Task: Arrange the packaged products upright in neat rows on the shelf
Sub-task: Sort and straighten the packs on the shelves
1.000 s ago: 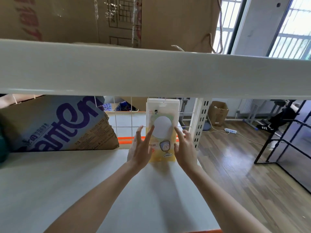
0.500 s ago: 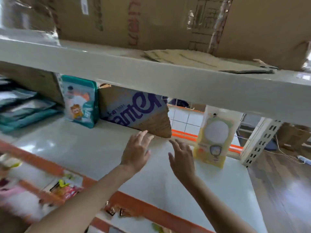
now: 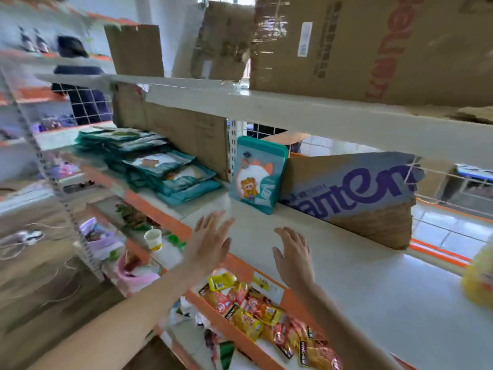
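Note:
Both hands hover empty over the pale shelf (image 3: 360,276) with fingers spread. My left hand (image 3: 209,241) is near the shelf's orange front edge; my right hand (image 3: 292,253) is a little to its right. A teal packaged product (image 3: 257,174) with a cartoon animal stands upright beyond them, leaning on a cardboard box with purple lettering (image 3: 354,193). A pile of teal packages (image 3: 154,164) lies flat further left on the same shelf. The yellow package (image 3: 480,279) shows blurred at the far right edge.
An upper shelf board (image 3: 293,110) carries large cardboard boxes (image 3: 373,46) overhead. The lower shelf holds yellow and red snack packets (image 3: 266,313) and a paper cup (image 3: 153,237). A wire grid backs the shelf. A person in dark clothes (image 3: 77,76) stands at the far left.
My view has swung left, away from the yellow package that my hands stood upright. Both hands have let go of it and moved left along the shelf toward the teal packages.

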`<action>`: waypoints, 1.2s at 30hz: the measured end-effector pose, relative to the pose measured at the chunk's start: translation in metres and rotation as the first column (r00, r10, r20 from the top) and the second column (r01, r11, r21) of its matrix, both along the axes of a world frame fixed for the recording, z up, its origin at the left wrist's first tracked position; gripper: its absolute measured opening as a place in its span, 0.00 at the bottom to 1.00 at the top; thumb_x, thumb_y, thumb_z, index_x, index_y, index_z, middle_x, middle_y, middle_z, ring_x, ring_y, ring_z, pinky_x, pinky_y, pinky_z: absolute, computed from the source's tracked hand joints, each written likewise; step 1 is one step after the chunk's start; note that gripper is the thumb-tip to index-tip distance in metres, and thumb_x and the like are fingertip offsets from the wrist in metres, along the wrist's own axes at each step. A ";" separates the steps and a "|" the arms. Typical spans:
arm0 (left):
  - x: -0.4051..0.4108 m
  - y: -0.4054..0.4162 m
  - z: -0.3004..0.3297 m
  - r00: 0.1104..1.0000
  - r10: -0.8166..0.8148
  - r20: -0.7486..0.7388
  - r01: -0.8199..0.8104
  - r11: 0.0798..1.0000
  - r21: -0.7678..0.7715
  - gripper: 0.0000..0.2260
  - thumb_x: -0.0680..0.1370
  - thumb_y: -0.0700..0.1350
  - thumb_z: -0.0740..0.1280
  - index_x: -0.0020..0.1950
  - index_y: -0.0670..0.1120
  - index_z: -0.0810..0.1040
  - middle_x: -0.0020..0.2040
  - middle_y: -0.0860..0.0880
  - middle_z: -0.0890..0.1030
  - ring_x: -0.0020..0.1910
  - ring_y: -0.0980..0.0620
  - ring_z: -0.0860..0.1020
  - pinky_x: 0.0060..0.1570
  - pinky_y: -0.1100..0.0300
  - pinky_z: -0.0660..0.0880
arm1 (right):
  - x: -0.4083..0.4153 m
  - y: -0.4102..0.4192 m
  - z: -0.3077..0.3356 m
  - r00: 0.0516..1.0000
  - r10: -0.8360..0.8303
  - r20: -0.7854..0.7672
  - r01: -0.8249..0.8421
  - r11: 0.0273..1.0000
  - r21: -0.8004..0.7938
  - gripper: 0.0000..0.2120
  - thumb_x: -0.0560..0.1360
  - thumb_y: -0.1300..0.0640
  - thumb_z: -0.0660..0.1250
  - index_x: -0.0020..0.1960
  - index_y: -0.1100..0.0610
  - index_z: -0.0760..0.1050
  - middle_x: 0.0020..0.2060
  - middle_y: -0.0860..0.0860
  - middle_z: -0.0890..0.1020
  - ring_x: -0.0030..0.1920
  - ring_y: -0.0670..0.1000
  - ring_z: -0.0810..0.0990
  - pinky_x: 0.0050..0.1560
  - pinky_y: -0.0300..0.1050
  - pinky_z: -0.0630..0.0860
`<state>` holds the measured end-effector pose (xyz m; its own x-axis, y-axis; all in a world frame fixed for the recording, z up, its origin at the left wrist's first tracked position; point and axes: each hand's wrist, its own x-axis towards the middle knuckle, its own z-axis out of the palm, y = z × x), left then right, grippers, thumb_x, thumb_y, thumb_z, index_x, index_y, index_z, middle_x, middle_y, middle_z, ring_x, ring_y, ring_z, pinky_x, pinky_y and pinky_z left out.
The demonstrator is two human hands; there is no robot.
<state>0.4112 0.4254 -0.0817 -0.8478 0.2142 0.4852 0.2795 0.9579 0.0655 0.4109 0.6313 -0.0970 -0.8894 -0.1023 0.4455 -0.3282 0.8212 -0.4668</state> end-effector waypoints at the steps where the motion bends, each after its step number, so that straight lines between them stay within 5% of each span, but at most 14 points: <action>1: 0.001 -0.023 0.002 1.000 0.021 -0.003 -0.021 1.000 0.001 0.22 0.67 0.43 0.72 0.61 0.45 0.75 0.60 0.40 0.76 0.58 0.39 0.76 0.57 0.44 0.72 | -0.003 -0.023 0.002 1.000 0.017 0.005 -0.017 1.000 -0.004 0.21 0.77 0.59 0.63 0.69 0.55 0.67 0.67 0.51 0.71 0.68 0.52 0.65 0.67 0.44 0.60; 8: 0.027 -0.156 0.020 0.967 0.251 0.043 -0.254 0.964 0.084 0.20 0.77 0.49 0.56 0.67 0.45 0.72 0.66 0.39 0.72 0.66 0.37 0.69 0.65 0.42 0.66 | -0.017 -0.162 0.013 0.971 0.233 0.059 -0.230 0.972 -0.046 0.21 0.76 0.61 0.64 0.69 0.54 0.67 0.65 0.51 0.72 0.65 0.51 0.69 0.67 0.43 0.62; 11: 0.032 -0.196 0.026 0.952 0.301 0.055 -0.305 0.946 0.112 0.21 0.77 0.43 0.62 0.71 0.45 0.67 0.71 0.41 0.66 0.71 0.41 0.63 0.69 0.46 0.58 | -0.025 -0.204 0.018 0.942 0.319 0.103 -0.309 0.946 -0.100 0.20 0.76 0.61 0.65 0.68 0.56 0.69 0.64 0.52 0.73 0.64 0.52 0.70 0.65 0.44 0.64; 16: 0.028 -0.236 0.031 0.947 0.310 0.084 -0.321 0.920 0.226 0.23 0.78 0.45 0.63 0.73 0.46 0.64 0.72 0.44 0.63 0.69 0.43 0.65 0.66 0.51 0.63 | -0.054 -0.243 0.027 0.896 0.394 0.204 -0.358 0.913 -0.193 0.21 0.76 0.58 0.65 0.68 0.57 0.68 0.63 0.54 0.74 0.62 0.53 0.72 0.63 0.44 0.67; 21: -0.007 -0.271 0.027 0.948 0.261 0.180 -0.305 0.906 0.294 0.25 0.79 0.48 0.62 0.75 0.50 0.58 0.74 0.47 0.59 0.64 0.46 0.70 0.60 0.54 0.68 | -0.106 -0.277 0.036 0.897 0.373 0.236 -0.312 0.914 -0.260 0.22 0.76 0.58 0.65 0.69 0.56 0.67 0.63 0.53 0.74 0.62 0.51 0.72 0.64 0.49 0.70; 26: -0.066 -0.308 0.036 0.959 0.236 0.158 -0.275 0.911 0.307 0.25 0.79 0.47 0.62 0.75 0.50 0.58 0.73 0.48 0.61 0.51 0.47 0.76 0.55 0.56 0.72 | -0.169 -0.315 0.039 0.891 0.373 0.261 -0.293 0.909 -0.298 0.21 0.76 0.59 0.65 0.68 0.59 0.67 0.61 0.56 0.75 0.58 0.52 0.74 0.57 0.42 0.69; 31: -0.144 -0.352 0.046 0.969 0.215 0.125 -0.241 0.934 0.264 0.24 0.79 0.47 0.62 0.74 0.49 0.60 0.73 0.47 0.61 0.68 0.47 0.66 0.64 0.55 0.66 | -0.244 -0.352 0.043 0.875 0.343 0.342 -0.182 0.887 -0.425 0.19 0.76 0.59 0.65 0.67 0.57 0.68 0.55 0.55 0.75 0.53 0.52 0.75 0.53 0.45 0.73; 36: -0.221 -0.390 0.053 0.971 0.195 0.138 -0.202 0.979 0.036 0.25 0.79 0.51 0.61 0.75 0.50 0.58 0.75 0.48 0.56 0.69 0.47 0.67 0.64 0.57 0.66 | -0.315 -0.386 0.035 0.860 0.284 0.425 -0.032 0.860 -0.510 0.14 0.76 0.59 0.66 0.60 0.56 0.70 0.51 0.54 0.78 0.48 0.50 0.76 0.49 0.44 0.74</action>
<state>0.1900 0.0353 -0.0291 -0.9286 0.0139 0.3709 0.0698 0.9880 0.1378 0.0957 0.2454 -0.0618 -0.9885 -0.1511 0.0075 -0.0702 0.4146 -0.9073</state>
